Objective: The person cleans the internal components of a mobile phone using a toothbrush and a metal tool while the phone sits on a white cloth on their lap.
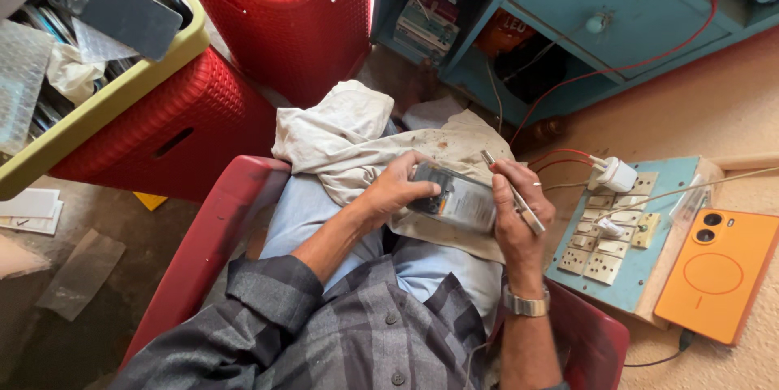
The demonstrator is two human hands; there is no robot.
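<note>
Phone [456, 202] half hidden by hands

At your upper left, a dark blank phone screen [114, 7] lies tilted in the yellow-green tray [122, 86]; flat boxes [426, 26] stack inside the blue cabinet [625, 8].

You wear a grey-and-black plaid shirt [324, 333] with small dark buttons, sleeves pushed up. Pale blue trousers [304, 211] at 12 o'clock of it. Metal-band watch [526, 303] on your right wrist; ring [535, 185] on one finger.
</note>
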